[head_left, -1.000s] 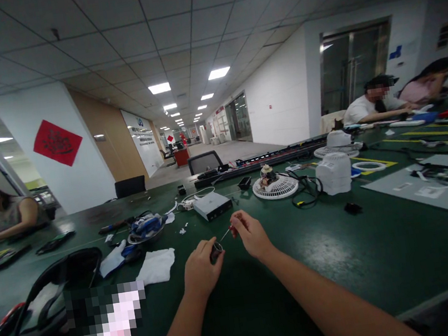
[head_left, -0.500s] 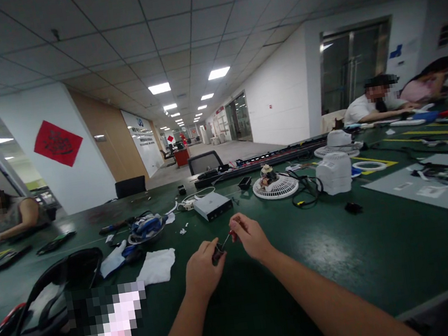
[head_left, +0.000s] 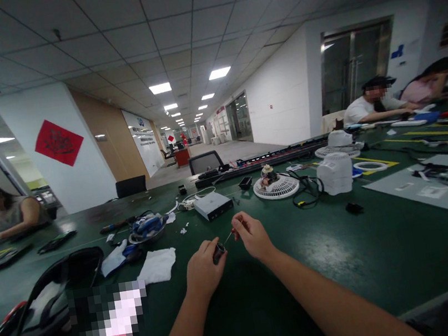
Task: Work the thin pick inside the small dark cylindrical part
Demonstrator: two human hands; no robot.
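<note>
Near the middle of the view, my left hand (head_left: 202, 272) is closed around a small dark cylindrical part (head_left: 219, 253), its round end facing up and right. My right hand (head_left: 254, 237) pinches a small red-handled screwdriver (head_left: 235, 234), whose thin metal shaft points down and left at the part. Between the shaft's tip and the part's rim a small gap appears, though the tip is hard to make out. Both hands are held above the green table (head_left: 249, 310). Just beyond them lies a grey box-shaped drive (head_left: 213, 206).
Behind the hands are a white fan grille with a motor (head_left: 276, 187), a white housing (head_left: 334, 173) and a small black tray (head_left: 245, 182). At left lie a white cloth (head_left: 157, 265) and a black headset-like strap (head_left: 57, 294). A grey panel (head_left: 443, 197) is at right. People sit on both sides.
The screwdriver's shaft has drawn back up and right from the dark cylindrical part. That part's round end now shows more clearly in my left hand.
</note>
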